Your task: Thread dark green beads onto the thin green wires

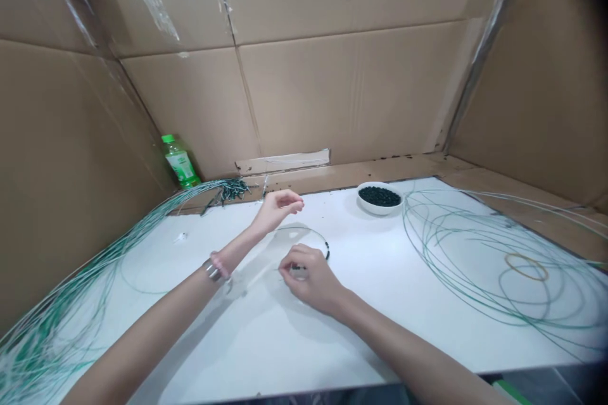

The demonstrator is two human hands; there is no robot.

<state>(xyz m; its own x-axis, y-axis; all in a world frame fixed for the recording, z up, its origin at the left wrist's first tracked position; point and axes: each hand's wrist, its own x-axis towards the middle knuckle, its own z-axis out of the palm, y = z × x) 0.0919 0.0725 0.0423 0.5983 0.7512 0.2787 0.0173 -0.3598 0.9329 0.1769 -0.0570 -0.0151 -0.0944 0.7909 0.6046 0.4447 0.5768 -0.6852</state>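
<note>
My right hand [313,278] is low over the white table, thumb and fingertips pinched on a thin green string. Several small dark beads [327,251] sit on this string beside my knuckles, and a few more dark specks show in the gap between thumb and fingers. From there the string [304,228] arcs back and to the left, passing below my left hand. My left hand [279,210] is raised further back, its thumb and fingertips closed together. Whatever may be between those fingertips is too small to make out. A bracelet [216,267] circles the left wrist.
A white bowl [380,207] of small dark beads stands at the back right. Loose green strings [456,278] and a yellowish ring [526,267] lie at right. A bundle of strings [118,247] with dark ends runs along the left. Cardboard walls [304,95] enclose the table; a green bottle [180,164] stands back left.
</note>
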